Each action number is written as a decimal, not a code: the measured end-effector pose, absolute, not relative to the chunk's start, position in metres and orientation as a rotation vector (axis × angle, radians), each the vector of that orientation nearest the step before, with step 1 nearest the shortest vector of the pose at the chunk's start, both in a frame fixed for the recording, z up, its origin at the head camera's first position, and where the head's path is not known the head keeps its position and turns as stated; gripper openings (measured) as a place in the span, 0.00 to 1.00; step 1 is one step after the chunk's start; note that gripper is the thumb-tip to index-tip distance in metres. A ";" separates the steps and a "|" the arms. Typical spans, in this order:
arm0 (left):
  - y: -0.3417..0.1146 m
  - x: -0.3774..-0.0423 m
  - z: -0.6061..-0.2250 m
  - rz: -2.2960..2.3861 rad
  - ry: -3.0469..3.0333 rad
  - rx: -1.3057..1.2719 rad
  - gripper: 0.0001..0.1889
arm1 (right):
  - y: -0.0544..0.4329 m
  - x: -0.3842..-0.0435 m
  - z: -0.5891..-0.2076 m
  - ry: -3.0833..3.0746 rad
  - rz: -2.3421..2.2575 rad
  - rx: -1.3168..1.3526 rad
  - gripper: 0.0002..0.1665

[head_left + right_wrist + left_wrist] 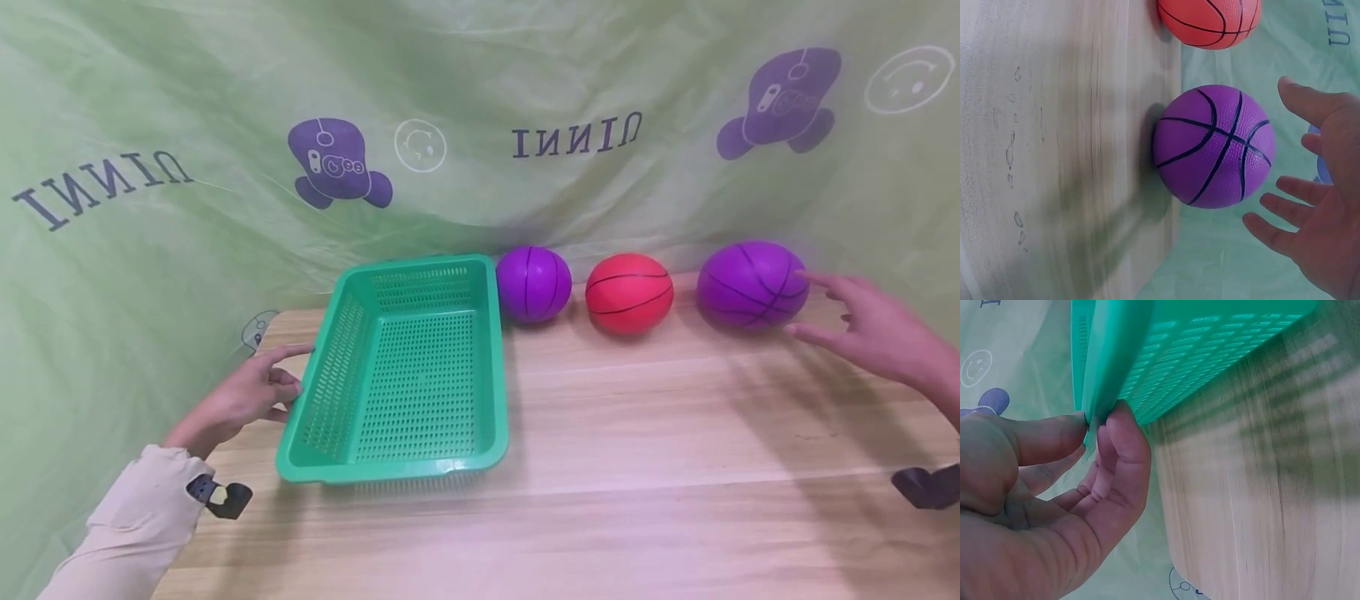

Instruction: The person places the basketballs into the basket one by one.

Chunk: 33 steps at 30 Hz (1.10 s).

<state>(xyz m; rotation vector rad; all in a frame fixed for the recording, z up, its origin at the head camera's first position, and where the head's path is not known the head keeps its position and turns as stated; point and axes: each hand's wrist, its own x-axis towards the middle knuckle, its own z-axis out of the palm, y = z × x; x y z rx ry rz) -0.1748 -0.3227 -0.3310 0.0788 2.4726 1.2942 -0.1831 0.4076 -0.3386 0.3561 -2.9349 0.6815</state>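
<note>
A green slotted plastic basket stands on the left part of the wooden table, with nothing inside it. My left hand pinches its left rim between thumb and curled fingers, plainly seen on the green rim in the left wrist view. At the right, my right hand is spread beside a purple ball with black lines. In the right wrist view a gap shows between the fingers and this purple ball. A red ball and another purple ball sit between it and the basket.
The wooden table ends at the back against a hanging green cloth printed with purple figures and letters. All the balls sit along that back edge. The left purple ball is right up against the basket's side.
</note>
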 end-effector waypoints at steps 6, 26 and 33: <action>-0.321 -0.174 -0.331 1.325 2.446 0.049 0.35 | 0.414 -0.184 -0.341 -2.930 0.856 0.330 0.44; -0.328 -0.173 -0.327 1.360 2.397 0.000 0.40 | 0.444 -0.190 -0.359 -3.014 1.214 0.245 0.55; -0.325 -0.174 -0.330 1.376 2.364 -0.013 0.39 | 0.459 -0.190 -0.369 -2.987 1.341 0.249 0.53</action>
